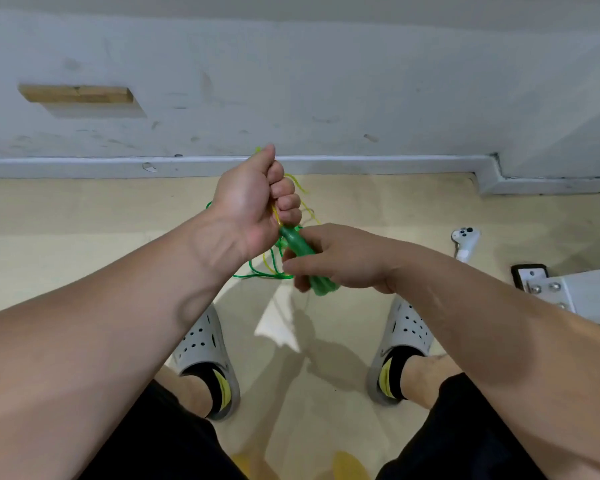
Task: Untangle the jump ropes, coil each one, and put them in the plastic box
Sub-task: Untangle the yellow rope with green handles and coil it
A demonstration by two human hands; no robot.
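My left hand (253, 199) is fisted around a bunch of green and yellow rope strands (300, 188) held up in front of me. Just below it, my right hand (340, 258) pinches a green jump rope handle (300, 249) that points up towards the left fist. Loops of green rope (253, 273) and yellow rope (265, 259) hang beneath the hands, tangled together. A yellow shape (349, 464) shows at the bottom edge, blurred. No plastic box is in view.
I stand on a beige floor in grey perforated clogs (205, 355). A white wall with a baseboard (84, 166) runs across ahead. A white game controller (465, 239) lies on the floor at right, beside a white metal frame (575, 289).
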